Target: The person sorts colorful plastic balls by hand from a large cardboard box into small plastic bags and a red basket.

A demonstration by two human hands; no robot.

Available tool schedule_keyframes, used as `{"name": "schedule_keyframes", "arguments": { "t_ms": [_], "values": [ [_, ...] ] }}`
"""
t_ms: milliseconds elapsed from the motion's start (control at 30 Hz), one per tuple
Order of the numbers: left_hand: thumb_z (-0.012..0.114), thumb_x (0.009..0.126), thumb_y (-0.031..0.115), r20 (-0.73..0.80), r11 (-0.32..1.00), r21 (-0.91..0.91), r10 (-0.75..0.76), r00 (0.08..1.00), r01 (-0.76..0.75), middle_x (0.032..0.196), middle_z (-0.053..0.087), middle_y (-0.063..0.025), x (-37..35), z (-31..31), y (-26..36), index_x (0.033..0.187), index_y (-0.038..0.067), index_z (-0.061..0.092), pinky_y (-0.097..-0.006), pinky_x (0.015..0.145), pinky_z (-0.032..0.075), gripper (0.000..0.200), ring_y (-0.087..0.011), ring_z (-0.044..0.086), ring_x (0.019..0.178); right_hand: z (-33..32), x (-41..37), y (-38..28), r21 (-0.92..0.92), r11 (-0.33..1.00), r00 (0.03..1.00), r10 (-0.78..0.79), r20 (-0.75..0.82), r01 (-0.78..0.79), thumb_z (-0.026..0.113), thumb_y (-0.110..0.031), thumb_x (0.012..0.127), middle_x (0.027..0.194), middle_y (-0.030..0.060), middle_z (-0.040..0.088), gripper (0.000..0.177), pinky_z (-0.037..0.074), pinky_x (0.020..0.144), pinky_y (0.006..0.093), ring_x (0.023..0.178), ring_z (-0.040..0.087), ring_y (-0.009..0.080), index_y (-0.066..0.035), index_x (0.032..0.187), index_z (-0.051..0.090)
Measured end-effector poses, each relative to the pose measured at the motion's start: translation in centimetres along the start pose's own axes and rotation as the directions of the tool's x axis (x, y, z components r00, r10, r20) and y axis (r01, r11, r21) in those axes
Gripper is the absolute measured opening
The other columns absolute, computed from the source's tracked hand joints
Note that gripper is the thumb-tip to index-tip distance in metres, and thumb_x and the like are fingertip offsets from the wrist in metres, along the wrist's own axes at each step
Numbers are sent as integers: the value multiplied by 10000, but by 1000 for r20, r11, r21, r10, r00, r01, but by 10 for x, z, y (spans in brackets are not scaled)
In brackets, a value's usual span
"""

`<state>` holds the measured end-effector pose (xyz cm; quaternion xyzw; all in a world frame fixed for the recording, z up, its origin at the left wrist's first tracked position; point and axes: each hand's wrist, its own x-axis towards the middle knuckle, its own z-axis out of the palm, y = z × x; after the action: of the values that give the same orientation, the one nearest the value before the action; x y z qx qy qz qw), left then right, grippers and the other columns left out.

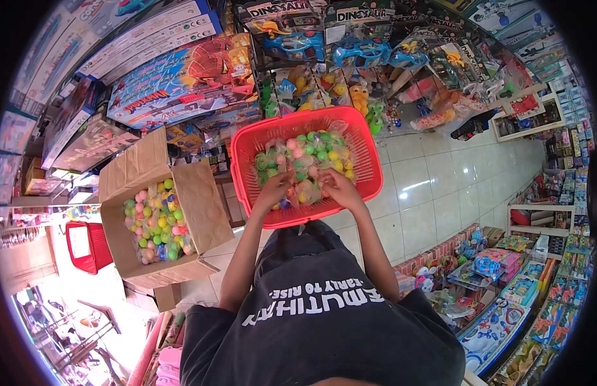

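Note:
A red plastic basket (369, 145) sits in front of my body, filled with clear bags of small coloured balls in pink, green and yellow. Both my hands are inside its near half. My left hand (276, 188) has its fingers curled at the left side of a clear bag of balls (306, 192). On the bag's right side, my right hand (341, 188) bends its fingers against the plastic. The fingertips are partly lost among the bags. Left of the basket, an open cardboard box (199, 199) holds more of these coloured balls.
Stacked toy boxes (183, 83) rise at the upper left. Packaged dinosaur toys (363, 51) hang at the back. Another red basket (88, 248) stands at the left. Shelves and toy packs (498, 264) line the right side of the tiled floor (433, 193).

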<state>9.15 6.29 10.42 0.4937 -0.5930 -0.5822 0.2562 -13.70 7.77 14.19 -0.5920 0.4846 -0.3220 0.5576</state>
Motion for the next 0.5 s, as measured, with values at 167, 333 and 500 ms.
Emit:
{"name": "schedule_keyframes", "arguments": {
  "t_ms": [167,333,500],
  "values": [
    [421,914,238,217,823,-535,-82,973,189,1102,527,-113,-87,3,61,1187,-18,435,-304,850,442,375,-192,547,976,-13,-55,-49,337,912,971,202,131,-235,520,-187,863,789,17,539,186,448,639,242,739,546,101,-37,973,511],
    [407,921,268,395,814,-516,-51,917,267,1080,539,-88,-129,39,40,1168,5,462,-285,830,449,365,-163,541,976,-16,-90,-15,313,872,906,276,322,-377,513,-228,864,794,6,546,183,444,645,232,757,543,94,-65,944,535],
    [490,867,269,288,871,-210,-379,880,444,926,594,-48,-139,103,-86,1076,65,550,-220,716,429,298,-109,560,872,-11,-115,70,49,828,745,476,468,-559,522,-286,856,821,-3,573,222,455,682,252,750,549,89,-93,961,555]
  ]
}}
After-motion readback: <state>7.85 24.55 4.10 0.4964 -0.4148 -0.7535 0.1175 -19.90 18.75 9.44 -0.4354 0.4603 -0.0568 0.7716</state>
